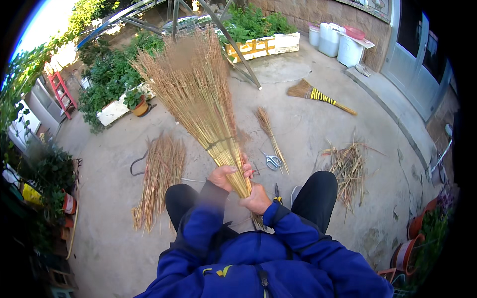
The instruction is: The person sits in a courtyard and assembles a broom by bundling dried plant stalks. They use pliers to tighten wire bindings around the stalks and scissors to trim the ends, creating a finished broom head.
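A large fan-shaped bundle of dry broom stalks [203,108] rises up and away from me, its feathery heads outermost. A thin dark tie [220,142] binds it partway down. My left hand [221,178] wraps around the stalks below that tie, thumb in front and fingertips showing on the far side. Lower down, my right hand [258,199] grips the cut ends. On the concrete beyond my hands lie scissors [273,161] with light-coloured handles beside a thin bundle of stalks [271,132]. Pliers [277,193] with yellow on the handles lie between my knees.
Loose stalks [160,178] lie left, over a dark curved rod [136,167]. Right are straw scraps [348,167] and a finished hand broom [316,96] with black-and-yellow binding. A metal frame leg [244,61] stands ahead. Potted plants [406,253] line the right edge; a raised step [395,111] borders the door.
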`<state>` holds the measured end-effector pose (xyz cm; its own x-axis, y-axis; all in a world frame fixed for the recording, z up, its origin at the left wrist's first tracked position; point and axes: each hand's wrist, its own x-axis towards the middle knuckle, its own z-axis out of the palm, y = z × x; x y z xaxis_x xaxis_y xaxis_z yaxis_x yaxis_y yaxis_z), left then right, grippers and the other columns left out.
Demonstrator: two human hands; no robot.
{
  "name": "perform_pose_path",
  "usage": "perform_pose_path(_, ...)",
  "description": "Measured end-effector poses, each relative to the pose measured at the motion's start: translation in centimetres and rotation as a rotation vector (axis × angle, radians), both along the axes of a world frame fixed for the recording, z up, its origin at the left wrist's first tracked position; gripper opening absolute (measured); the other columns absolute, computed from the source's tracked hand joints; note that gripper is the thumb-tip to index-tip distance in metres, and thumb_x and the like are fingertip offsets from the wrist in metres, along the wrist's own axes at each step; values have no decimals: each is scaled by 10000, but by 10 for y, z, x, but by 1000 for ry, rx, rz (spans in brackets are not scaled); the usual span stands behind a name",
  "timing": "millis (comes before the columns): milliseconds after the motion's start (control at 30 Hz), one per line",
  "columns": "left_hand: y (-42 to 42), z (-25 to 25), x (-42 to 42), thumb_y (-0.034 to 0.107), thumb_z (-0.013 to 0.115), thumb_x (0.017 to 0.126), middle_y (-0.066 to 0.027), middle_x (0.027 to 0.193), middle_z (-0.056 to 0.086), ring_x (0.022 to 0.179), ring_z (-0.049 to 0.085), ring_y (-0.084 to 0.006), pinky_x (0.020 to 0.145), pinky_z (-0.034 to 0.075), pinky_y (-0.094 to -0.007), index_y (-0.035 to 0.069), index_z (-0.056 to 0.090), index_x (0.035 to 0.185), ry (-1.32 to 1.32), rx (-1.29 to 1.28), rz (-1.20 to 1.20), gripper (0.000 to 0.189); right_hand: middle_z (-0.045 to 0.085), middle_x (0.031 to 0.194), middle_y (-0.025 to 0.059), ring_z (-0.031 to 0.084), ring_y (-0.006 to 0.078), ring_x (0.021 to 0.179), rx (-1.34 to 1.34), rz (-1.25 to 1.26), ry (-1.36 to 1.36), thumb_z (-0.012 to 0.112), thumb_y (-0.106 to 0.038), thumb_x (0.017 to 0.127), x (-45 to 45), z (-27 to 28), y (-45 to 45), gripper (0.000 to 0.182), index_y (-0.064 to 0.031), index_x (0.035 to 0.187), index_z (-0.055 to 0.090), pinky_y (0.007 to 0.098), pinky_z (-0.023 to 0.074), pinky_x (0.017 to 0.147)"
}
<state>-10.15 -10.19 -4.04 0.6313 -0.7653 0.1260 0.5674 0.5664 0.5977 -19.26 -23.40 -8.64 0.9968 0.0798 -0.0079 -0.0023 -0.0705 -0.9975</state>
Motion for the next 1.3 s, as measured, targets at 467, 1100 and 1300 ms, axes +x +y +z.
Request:
perform_pose_path(467,0,-10,17,330,762,771,-155,1165,575,1101,575,-335,1000,456,-503,52,484,1329,-54,43,85,683,651,781,122,629,203,738,-33,0,-58,759,-145,620,13,-13,-5,430,28,987,613,350,507,702)
perform_pose_path(1100,4,1,16,326,768,730,-136,1029,577,958,594,-294,920,504,-474,76,372,1418,-37,67,137,833,581,729,51,551,147,689,61,45,-2,718,-64,612,7,-2,-1,330,9,902,579,327,471,641)
perform_pose_path(1300,5,-24,11,427,748,792,-134,1052,581,987,595,-304,962,476,-480,56,462,1350,35,51,56,729,564,703,42,542,138,644,106,98,74,708,-60,616,9,4,-2,298,8,873,572,312,460,603)
